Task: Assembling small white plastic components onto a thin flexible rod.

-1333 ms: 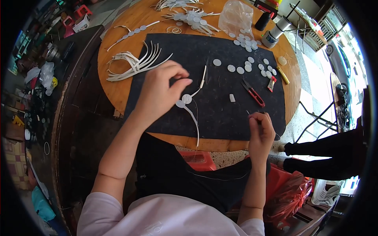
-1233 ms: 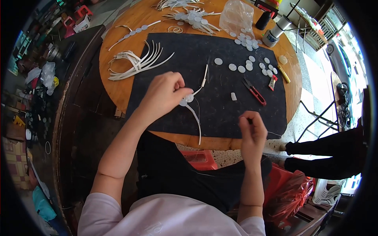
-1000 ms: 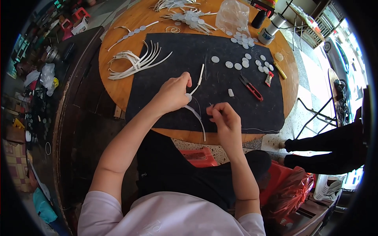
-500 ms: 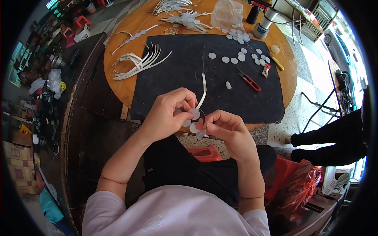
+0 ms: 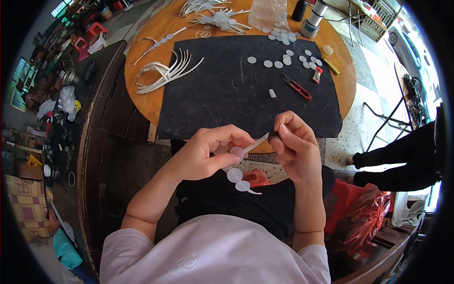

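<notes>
My left hand (image 5: 215, 152) is closed on a white strip with round translucent discs (image 5: 235, 175) along it. Two discs and a short white tail hang below my fingers, over my lap. From the left fingertips the narrow white strip (image 5: 256, 143) runs up to the right. My right hand (image 5: 298, 146) is closed in a pinch at that far end, where a small dark piece (image 5: 273, 136) shows; I cannot make out what it is. Both hands are held just off the near edge of the black mat (image 5: 213, 104).
On the mat lie red-handled thread snips (image 5: 298, 87), a small white piece (image 5: 272, 93) and loose discs (image 5: 268, 64). A bundle of white strips (image 5: 165, 75) rests at left. Behind are finished-looking disc strips (image 5: 220, 21) and a clear plastic bag (image 5: 267, 14). Another person's leg (image 5: 397, 151) shows at right.
My right hand has moved up and right from the discs to the strip's free end. The strip, which stretched over the mat, now runs between my hands. Two discs now hang lower.
</notes>
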The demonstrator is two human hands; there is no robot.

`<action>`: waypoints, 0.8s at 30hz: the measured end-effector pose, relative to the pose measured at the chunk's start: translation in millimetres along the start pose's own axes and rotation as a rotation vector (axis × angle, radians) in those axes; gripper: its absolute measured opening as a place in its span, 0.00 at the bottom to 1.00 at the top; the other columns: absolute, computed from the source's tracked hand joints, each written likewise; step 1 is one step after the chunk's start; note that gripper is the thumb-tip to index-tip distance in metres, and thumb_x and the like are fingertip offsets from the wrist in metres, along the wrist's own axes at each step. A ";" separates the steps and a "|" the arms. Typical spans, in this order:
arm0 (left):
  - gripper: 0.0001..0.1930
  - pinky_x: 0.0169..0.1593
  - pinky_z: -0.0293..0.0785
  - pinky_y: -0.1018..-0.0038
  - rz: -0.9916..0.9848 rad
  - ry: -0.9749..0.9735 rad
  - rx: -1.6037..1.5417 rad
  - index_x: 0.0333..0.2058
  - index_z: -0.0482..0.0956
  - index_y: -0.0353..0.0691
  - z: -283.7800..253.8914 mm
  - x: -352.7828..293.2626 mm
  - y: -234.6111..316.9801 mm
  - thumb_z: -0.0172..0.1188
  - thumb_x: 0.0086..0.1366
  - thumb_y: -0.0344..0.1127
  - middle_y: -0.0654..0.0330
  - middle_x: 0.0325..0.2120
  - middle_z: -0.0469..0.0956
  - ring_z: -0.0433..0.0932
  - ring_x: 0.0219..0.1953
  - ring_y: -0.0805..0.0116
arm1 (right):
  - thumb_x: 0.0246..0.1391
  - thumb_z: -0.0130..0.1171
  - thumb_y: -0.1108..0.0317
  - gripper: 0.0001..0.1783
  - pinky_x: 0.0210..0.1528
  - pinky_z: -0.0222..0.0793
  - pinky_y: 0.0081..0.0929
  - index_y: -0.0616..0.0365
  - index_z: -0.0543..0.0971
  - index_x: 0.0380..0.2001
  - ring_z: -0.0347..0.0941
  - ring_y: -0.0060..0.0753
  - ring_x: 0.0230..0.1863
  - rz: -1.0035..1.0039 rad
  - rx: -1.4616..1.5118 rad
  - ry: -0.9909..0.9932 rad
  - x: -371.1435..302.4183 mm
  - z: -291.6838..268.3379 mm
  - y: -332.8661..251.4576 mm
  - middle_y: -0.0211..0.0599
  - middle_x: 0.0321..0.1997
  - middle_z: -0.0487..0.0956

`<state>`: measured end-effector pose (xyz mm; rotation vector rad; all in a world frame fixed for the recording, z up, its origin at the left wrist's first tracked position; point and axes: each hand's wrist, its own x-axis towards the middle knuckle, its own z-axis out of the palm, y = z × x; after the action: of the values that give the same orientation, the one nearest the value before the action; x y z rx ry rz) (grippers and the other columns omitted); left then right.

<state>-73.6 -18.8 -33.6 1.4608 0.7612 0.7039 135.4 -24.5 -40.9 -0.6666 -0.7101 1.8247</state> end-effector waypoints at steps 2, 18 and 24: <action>0.16 0.39 0.72 0.78 0.022 0.007 -0.022 0.42 0.72 0.35 5.3 2.5 -4.5 0.54 0.53 0.19 0.61 0.30 0.77 0.76 0.35 0.74 | 0.59 0.47 0.70 0.04 0.12 0.38 0.08 0.57 0.70 0.31 0.46 0.06 0.11 -0.011 0.008 0.012 1.6 2.9 -0.4 0.26 0.17 0.68; 0.19 0.35 0.68 0.84 0.030 0.090 0.038 0.45 0.69 0.35 7.6 -7.7 -7.5 0.57 0.53 0.20 0.64 0.25 0.75 0.74 0.30 0.80 | 0.59 0.44 0.71 0.03 0.10 0.36 0.09 0.57 0.68 0.33 0.43 0.07 0.09 -0.321 0.222 0.012 -1.4 -30.1 -7.7 0.21 0.13 0.60; 0.19 0.34 0.69 0.83 0.086 0.104 0.120 0.44 0.69 0.37 9.8 -10.6 -0.5 0.59 0.51 0.21 0.63 0.26 0.77 0.75 0.29 0.79 | 0.59 0.45 0.71 0.03 0.11 0.36 0.09 0.57 0.68 0.33 0.43 0.07 0.10 -0.411 0.200 0.067 -3.0 -26.9 -14.3 0.21 0.14 0.61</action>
<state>-72.0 -33.0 -34.2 1.5828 0.8365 0.8169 164.5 -18.6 -48.2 -0.4118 -0.5622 1.4628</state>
